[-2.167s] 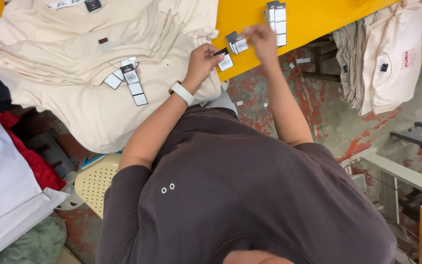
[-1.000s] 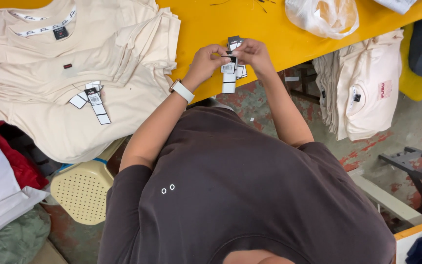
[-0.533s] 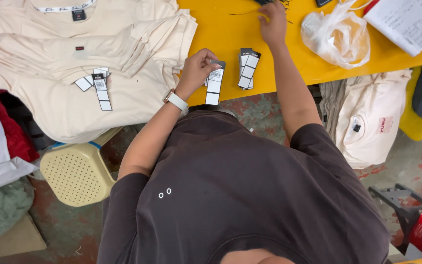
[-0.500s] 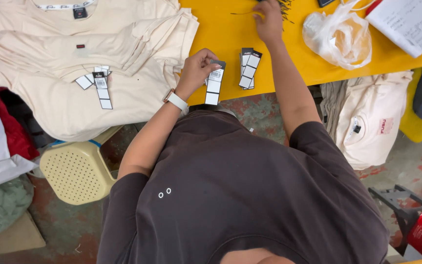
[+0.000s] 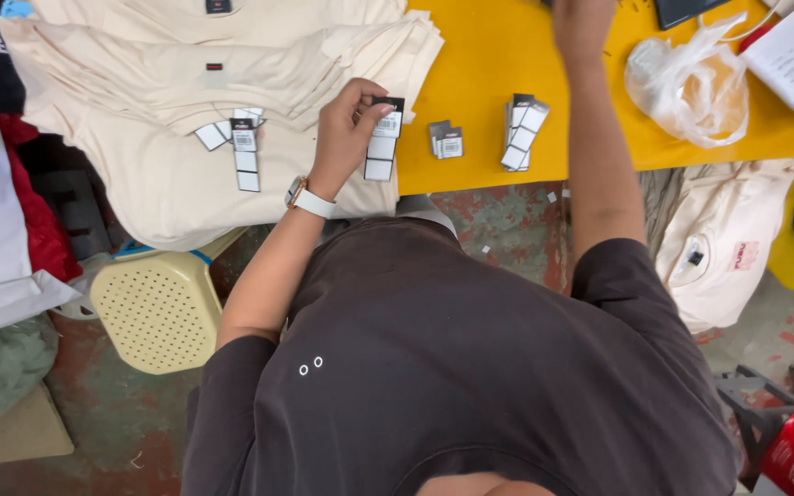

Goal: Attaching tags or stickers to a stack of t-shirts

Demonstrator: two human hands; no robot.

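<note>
1. The hang tag strip [image 5: 381, 138], black-topped with white panels, hung over the near edge of the yellow table [image 5: 480, 64], pinched at its top by the left hand [image 5: 346, 129], fingers closed on it.
2. The right hand [image 5: 584, 20] reached to the table's far side; its grip could not be told.
3. Two more tag bundles [image 5: 523, 131] lay on the table right of the strip.
4. Cream shirts [image 5: 186, 101] lay stacked at the table's left, carrying another tag.
5. A clear plastic bag [image 5: 689, 78] sat at the table's right.
6. A perforated yellow stool [image 5: 153, 308] stood below the table.
</note>
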